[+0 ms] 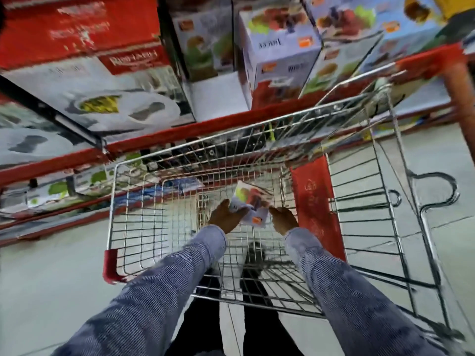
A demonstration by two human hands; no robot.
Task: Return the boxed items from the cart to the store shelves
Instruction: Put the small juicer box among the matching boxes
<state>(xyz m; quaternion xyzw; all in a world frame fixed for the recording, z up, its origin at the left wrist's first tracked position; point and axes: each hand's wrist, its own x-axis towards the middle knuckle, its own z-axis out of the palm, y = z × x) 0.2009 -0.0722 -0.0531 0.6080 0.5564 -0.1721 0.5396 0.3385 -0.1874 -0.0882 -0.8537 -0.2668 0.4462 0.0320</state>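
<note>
Red shelves [180,132] of boxes stand beyond the cart [257,160]. Inside it, left hand [226,214] grips a tilted box [250,201]; right hand [284,219] touches its corner, grip unclear.

Counts, head view: 1 wire cart [257,140]. 1 small box [250,204] inside it, tilted. 2 hands in the cart: left hand [226,215] touching the box's left side, right hand [284,219] just beside its right edge. 2 blue-grey sleeves. 1 red panel [314,201] on the cart's right inner wall, 1 red corner bumper [110,265]. On the upper shelf [180,134]: approx. 4 juicer boxes [280,55], 1 big red box [77,29], 2 dinnerware boxes [108,98]. Lower shelf boxes too blurred to count.
</note>
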